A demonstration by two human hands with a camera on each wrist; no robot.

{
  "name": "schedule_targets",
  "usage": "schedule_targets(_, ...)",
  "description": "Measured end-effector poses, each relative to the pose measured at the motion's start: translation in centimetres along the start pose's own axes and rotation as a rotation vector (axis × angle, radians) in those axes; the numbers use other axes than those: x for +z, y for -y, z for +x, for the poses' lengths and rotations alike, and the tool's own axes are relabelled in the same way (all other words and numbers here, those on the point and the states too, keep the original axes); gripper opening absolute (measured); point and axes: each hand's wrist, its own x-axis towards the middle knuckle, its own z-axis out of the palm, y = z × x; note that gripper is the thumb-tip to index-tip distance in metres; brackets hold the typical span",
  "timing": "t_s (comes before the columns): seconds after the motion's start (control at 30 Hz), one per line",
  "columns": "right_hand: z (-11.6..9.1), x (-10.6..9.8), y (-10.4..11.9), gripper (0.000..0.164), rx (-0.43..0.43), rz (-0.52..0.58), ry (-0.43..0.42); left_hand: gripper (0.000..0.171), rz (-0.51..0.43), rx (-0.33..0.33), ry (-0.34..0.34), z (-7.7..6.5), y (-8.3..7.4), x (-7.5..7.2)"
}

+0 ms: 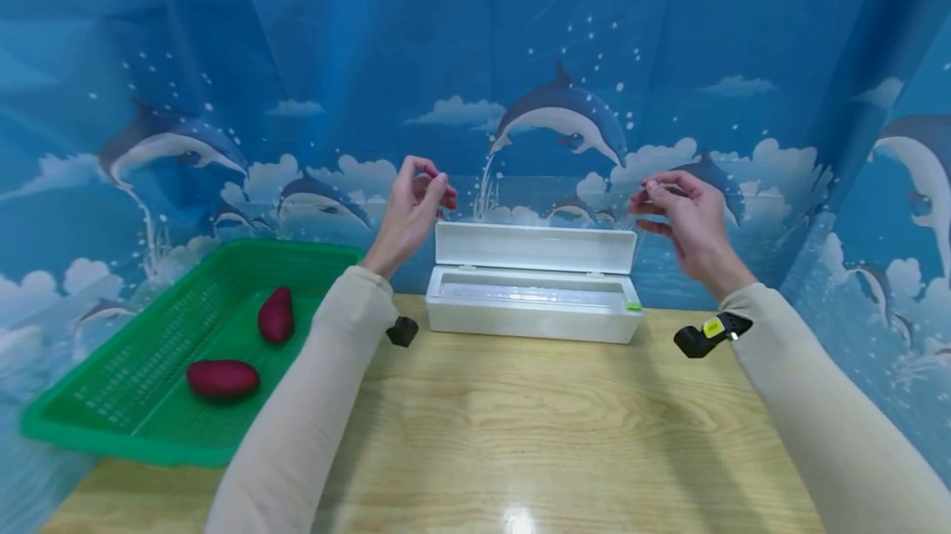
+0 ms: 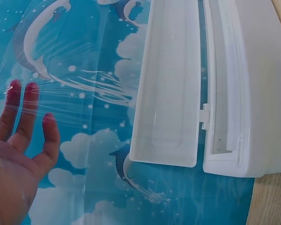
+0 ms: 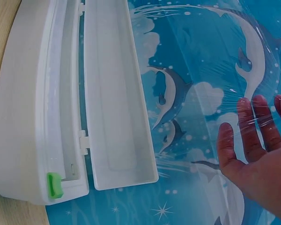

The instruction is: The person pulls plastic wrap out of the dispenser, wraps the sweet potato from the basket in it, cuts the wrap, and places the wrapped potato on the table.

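Pinched nearly closed, the left hand (image 1: 412, 208) and right hand (image 1: 689, 222) each hold clear film (image 1: 546, 189), stretched between them above the open white box (image 1: 529, 319) at the wearer's twelve o'clock. Creases gather near both hands; uneven pulling could split it there, while slackening could let it cling to itself.

A green basket (image 1: 119, 441) sits at 8 o'clock, holding 2 reddish-purple tubers (image 1: 223, 379); a blue dolphin-print curtain (image 1: 416, 30) hangs at 12 o'clock.
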Motion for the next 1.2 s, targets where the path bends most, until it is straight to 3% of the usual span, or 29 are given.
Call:
schedule_targets(0.67,-0.1,-0.1,2.0,0.024,-0.033,0.064,-0.006,0.017,-0.026,0.066,-0.001,0.0,-1.5,-0.6)
schedule_targets(0.87,-0.3,-0.4,2.5,0.027,-0.047,0.073,0.005,0.017,-0.019,0.058,-0.011,-0.2,-2.1,-0.8)
schedule_targets(1.2,-2.7,-1.1,2.6,0.022,-0.134,0.099,0.079,0.015,-0.025,0.088,0.011,-2.0,-2.7,-1.5)
